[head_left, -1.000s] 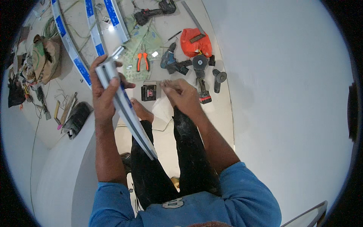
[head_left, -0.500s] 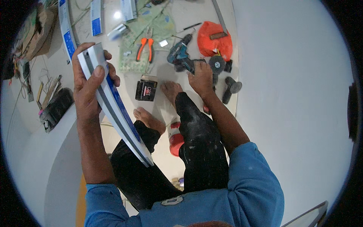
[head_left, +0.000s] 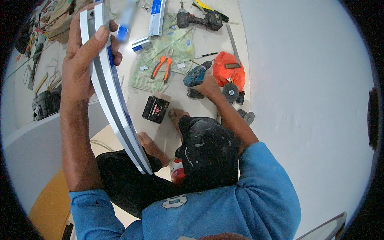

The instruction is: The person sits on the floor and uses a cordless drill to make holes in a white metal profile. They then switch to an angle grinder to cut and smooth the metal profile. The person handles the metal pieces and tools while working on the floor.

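Observation:
My left hand [head_left: 90, 56] is closed around the upper end of a long white metal profile [head_left: 116, 108] with a grey groove and blue film along one side. The profile slants down to my left thigh, where its lower end lies. On the right, my right hand [head_left: 209, 87] is wrapped round the handle of a blue and black cordless drill [head_left: 195, 76], whose chuck points up and to the right. Its battery base shows just below the hand. Left of the drill lie orange-handled pliers [head_left: 167, 72] on a green patterned sheet [head_left: 182, 42].
A black box [head_left: 156, 109] stands near my feet. Beyond the sheet lie a second cordless driver [head_left: 196, 20] and blue-filmed profile pieces [head_left: 157, 18]. An orange-red bag [head_left: 224, 74] and a grinder disc [head_left: 231, 93] are beside the white wall [head_left: 304, 100]. Tools and cardboard [head_left: 64, 24] crowd the far left.
My right hand has closed round the drill's handle and turned the drill a little. My left hand has shifted up and left with the profile. The view now reaches farther forward.

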### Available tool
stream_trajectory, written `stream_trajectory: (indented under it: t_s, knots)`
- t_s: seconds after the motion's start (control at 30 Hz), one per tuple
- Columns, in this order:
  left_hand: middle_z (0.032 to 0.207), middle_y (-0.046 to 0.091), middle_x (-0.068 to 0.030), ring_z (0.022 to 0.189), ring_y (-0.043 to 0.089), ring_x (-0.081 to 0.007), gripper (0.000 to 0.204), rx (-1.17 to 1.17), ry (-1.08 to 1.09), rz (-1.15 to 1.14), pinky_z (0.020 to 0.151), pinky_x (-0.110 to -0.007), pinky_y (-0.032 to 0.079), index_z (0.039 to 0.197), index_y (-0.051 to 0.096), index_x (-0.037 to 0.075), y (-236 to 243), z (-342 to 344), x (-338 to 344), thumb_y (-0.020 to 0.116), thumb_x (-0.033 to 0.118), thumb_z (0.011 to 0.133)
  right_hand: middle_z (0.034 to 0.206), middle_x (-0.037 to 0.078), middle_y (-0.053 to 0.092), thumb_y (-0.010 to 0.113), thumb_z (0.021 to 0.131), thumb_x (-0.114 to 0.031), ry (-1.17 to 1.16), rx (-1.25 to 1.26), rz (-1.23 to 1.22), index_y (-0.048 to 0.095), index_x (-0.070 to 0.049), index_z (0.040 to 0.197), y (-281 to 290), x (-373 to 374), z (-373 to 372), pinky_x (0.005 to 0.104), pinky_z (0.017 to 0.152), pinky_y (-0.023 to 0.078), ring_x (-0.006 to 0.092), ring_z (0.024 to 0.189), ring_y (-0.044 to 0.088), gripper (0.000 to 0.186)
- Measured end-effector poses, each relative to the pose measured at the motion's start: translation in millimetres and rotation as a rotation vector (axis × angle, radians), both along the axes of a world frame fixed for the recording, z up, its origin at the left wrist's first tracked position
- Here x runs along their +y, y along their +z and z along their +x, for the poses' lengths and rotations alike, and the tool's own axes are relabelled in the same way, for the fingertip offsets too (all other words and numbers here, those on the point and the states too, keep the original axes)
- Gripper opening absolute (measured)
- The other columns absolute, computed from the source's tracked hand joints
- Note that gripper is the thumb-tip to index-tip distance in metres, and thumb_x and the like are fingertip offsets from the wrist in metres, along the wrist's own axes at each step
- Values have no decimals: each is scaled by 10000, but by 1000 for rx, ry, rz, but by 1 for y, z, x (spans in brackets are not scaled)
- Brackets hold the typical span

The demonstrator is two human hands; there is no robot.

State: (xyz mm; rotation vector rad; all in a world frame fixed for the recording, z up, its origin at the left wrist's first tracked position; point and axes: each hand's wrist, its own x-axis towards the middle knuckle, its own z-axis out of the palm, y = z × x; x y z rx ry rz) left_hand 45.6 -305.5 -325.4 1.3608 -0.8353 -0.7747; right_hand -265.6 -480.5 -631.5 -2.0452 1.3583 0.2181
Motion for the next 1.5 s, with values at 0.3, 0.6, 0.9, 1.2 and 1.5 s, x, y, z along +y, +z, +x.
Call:
stream_trajectory:
  t_s: [0.3,0.6,0.9,1.2,1.5]
  knots:
    - [1082,698,-83,842,675,-156,513,-160,11,-143,723,-325,591,1450,535,94,43,-12,27,726,316,1028,905,83,760,836,879,-196,-260,-696,400,790,-4,1122,94,26,-50,321,717,576,159,764,710,313]
    - [1042,662,-93,753,705,-144,599,-253,228,-266,657,-284,633,1531,423,65,105,-64,46,678,229,1013,733,87,734,857,871,-165,-587,-767,453,780,17,932,25,42,-25,341,540,559,188,565,693,207]
    - [1099,681,-92,810,698,-167,572,-505,65,-293,699,-328,617,1477,490,105,90,-43,61,760,250,994,1026,77,812,834,872,-150,-297,-794,193,794,-19,1119,91,51,-80,351,810,598,178,876,745,282]
    - [1116,589,-67,929,633,-154,711,-551,23,-246,817,-330,548,1504,450,126,80,-74,65,835,262,923,1107,191,772,806,904,-27,-112,-1204,73,490,-4,1520,366,134,-102,428,906,638,297,988,792,693]
    - [1392,495,-143,1391,454,-274,700,-528,122,-344,1231,-431,299,1466,505,63,88,-124,112,845,265,889,1395,171,688,923,831,-161,213,-1057,-398,561,-48,1512,405,203,-99,454,1068,573,310,1238,715,780]
